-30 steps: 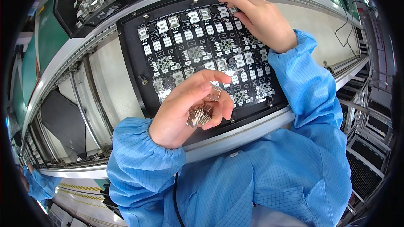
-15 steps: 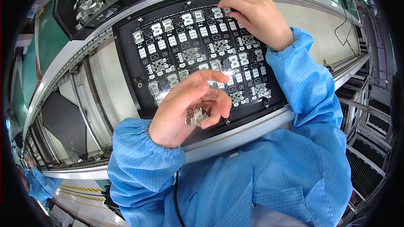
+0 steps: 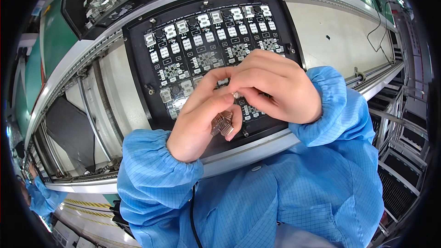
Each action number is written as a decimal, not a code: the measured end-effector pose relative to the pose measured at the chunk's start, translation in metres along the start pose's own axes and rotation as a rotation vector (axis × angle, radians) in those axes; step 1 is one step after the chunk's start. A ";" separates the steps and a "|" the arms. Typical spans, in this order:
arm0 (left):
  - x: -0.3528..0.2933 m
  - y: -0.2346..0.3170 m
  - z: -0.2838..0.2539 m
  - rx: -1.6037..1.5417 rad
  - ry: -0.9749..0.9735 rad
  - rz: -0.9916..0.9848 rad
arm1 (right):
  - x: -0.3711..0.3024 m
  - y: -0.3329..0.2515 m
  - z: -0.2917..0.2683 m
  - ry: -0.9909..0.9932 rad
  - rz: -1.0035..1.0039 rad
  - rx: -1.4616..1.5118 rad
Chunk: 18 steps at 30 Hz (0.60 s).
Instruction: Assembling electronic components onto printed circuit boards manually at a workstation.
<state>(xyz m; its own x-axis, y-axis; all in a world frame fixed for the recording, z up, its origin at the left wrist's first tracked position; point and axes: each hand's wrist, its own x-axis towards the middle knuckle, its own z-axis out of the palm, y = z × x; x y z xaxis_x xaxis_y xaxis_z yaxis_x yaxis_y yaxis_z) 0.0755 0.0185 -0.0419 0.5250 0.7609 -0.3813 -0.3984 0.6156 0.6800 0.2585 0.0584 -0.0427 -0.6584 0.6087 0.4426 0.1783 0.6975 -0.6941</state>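
My left hand [image 3: 200, 115] is closed, its curled fingers cupping a bunch of small silver components [image 3: 222, 123] with ribbed metal pins. Its thumb and forefinger meet the fingertips of my right hand [image 3: 278, 85] at a small pale component [image 3: 235, 95], mostly covered by the fingers. My right hand is closed in a pinch there. Both hands are above a black tray-like fixture [image 3: 138, 71] carrying circuit boards [image 3: 209, 60]. Along the boards' far edge runs a row of square, clear-grey components [image 3: 216, 17]. My hands hide the near middle of the boards.
A black bin [image 3: 138, 0] heaped with loose silver components stands at the far left. Metal rails [image 3: 94, 124] run beside the fixture, and screw posts [image 3: 205, 2] rise from its border. Metal racks [image 3: 404, 156] stand at right. Another person's blue sleeve [image 3: 46, 197] shows at lower left.
My right hand has come back from the boards' far right corner to my left hand's fingertips. A square component now shows at that corner. My left thumb and forefinger have drawn together.
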 end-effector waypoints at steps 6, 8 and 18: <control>0.001 -0.001 -0.002 0.021 0.013 0.000 | -0.005 0.002 0.001 0.035 -0.084 -0.079; 0.002 -0.001 -0.003 -0.004 -0.043 0.016 | -0.005 0.002 0.000 0.025 -0.103 -0.050; 0.007 -0.001 -0.008 -0.248 -0.053 -0.011 | -0.002 -0.001 -0.045 0.065 0.164 -0.152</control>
<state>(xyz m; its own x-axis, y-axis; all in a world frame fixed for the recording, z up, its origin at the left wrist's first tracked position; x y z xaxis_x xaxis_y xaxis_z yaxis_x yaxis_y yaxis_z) 0.0737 0.0249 -0.0500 0.5668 0.7458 -0.3500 -0.5612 0.6605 0.4987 0.2927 0.0734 -0.0174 -0.5636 0.7384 0.3702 0.3903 0.6331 -0.6685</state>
